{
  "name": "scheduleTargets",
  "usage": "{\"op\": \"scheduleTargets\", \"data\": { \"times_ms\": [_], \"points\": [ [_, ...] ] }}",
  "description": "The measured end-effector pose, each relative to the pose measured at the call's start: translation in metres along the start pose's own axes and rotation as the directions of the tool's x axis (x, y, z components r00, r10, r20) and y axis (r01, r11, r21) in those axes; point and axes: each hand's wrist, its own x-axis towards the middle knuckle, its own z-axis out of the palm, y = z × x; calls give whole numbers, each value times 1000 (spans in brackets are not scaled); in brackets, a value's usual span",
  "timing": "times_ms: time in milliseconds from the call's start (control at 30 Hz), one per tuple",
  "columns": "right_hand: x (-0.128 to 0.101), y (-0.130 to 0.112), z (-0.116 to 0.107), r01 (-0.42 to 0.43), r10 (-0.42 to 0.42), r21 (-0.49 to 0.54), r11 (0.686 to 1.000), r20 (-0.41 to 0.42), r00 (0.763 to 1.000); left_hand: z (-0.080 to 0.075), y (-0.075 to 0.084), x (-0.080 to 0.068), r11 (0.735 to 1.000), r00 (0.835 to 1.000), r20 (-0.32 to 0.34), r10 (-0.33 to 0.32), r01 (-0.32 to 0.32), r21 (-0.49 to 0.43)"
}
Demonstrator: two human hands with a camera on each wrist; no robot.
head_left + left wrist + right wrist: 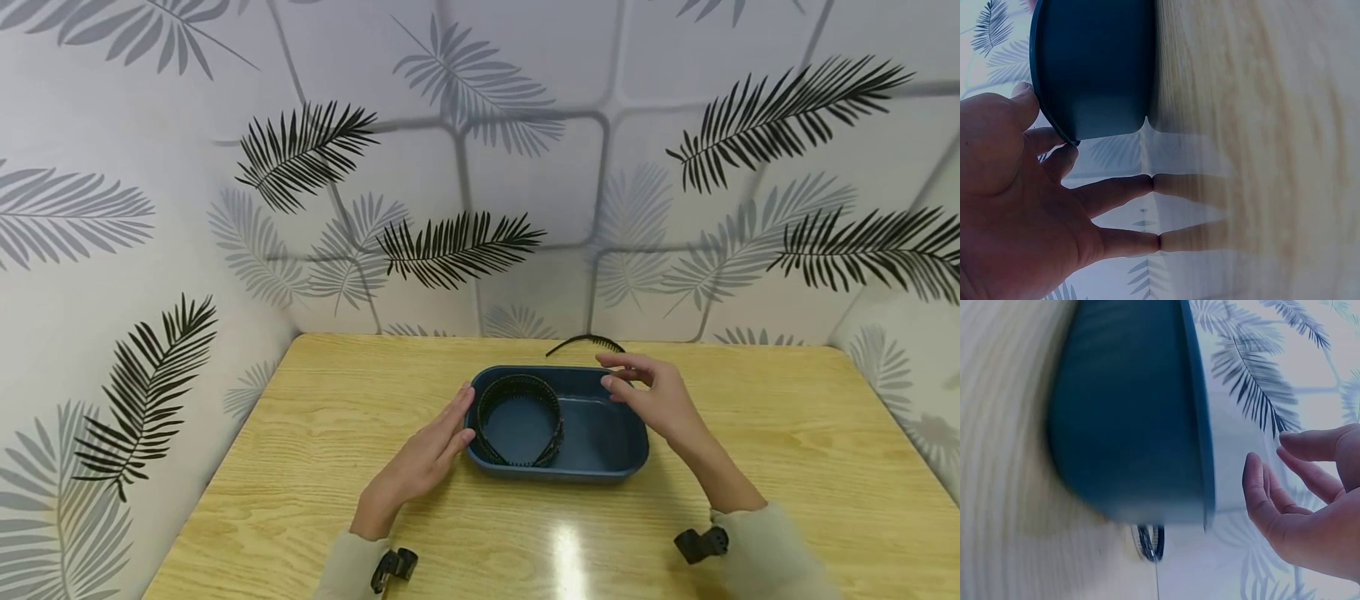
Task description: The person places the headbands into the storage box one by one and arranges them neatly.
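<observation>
A blue tub (600,462) sits on the bench (315,450) a little toward the back edge, midway between the left and right edges. Inside it, in the left half, a black toothed headband (521,421) lies flat, its band curving along the tub's left wall and its open ends toward the near wall. A second headband (587,342) lies on the bench just behind the tub, near the back edge, partly hidden by the right hand's fingers.

The left hand (427,454) lies at the tub's left end, fingers straight and together, their tips touching or all but touching the rim; the left wrist view shows the fingers (1119,187) spread and straight beside the tub (1094,69), with two fingertips down on the bench (1260,125). It holds nothing.

The right hand (654,400) hovers over the tub's back right corner, fingers loosely bent, thumb and forefinger apart, gripping nothing. In the right wrist view the fingers (1260,494) hang relaxed just beside the tub's rim (1200,425) without touching it, and part of the second headband (1150,542) shows below the tub's end.

Both wrists wear light sleeves with a small black mount on each.
</observation>
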Motion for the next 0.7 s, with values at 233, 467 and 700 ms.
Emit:
{"op": "scheduleTargets", "data": {
  "times_ms": [233,467,700],
  "points": [
    [10,4,-29,2,-2,1,1000,-53,999,0,0,0,1000,1000,-2,-1,1,2],
    [25,24,-51,-5,3,-73,997,-34,999,2,-1,0,1000,1000,-6,5,-5,6],
    [43,44,-59,-64,65,-150,987,2,998,3,-1,0,1000,1000,-17,7,-7,11]
  ]
}}
